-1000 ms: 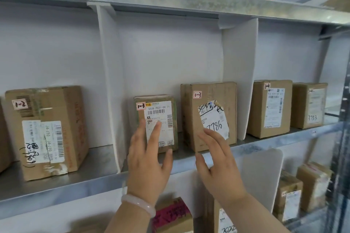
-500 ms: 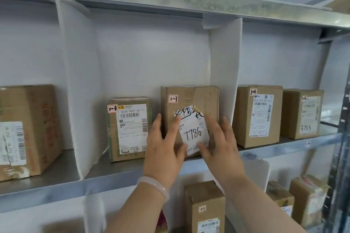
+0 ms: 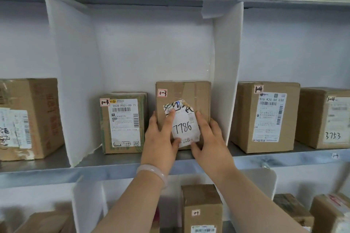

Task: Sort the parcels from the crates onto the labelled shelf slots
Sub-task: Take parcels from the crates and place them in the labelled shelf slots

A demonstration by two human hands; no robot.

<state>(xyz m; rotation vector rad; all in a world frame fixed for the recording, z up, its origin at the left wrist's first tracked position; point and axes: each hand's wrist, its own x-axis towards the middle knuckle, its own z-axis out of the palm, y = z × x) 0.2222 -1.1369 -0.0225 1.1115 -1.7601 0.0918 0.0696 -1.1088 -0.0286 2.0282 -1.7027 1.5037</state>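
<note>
– Left grip (image 3: 161,138) and right grip (image 3: 210,142): what do they hold?
– Nothing is clasped. Both lie flat on the front of the parcel (image 3: 201,96), fingers nearly straight, thumbs low on its white label (image 3: 186,128). They press it and curl round nothing.
– Where does the parcel stand?
– On the metal shelf (image 3: 106,168), in the slot between the left divider (image 3: 79,81) and the right divider (image 3: 227,72). It is just beside the right one. A smaller parcel (image 3: 123,123) stands apart on its left.
– Is the slot the proper one?
– It seems so. The parcel's sticker (image 3: 162,93) reads 1-3, and so does the smaller parcel's.
– How is it set?
– Upright, long axis vertical, labelled face towards the person. The label itself is stuck on askew.
– How far along is the sorting?
– This parcel looks as good as placed; letting go is all that is left for it. Farther off, the right-hand slot holds a tall box (image 3: 265,117) and a box marked 3753 (image 3: 325,117). The left-hand slot holds a large box (image 3: 28,117). The crates are out of view, so the number left to sort cannot be told.
</note>
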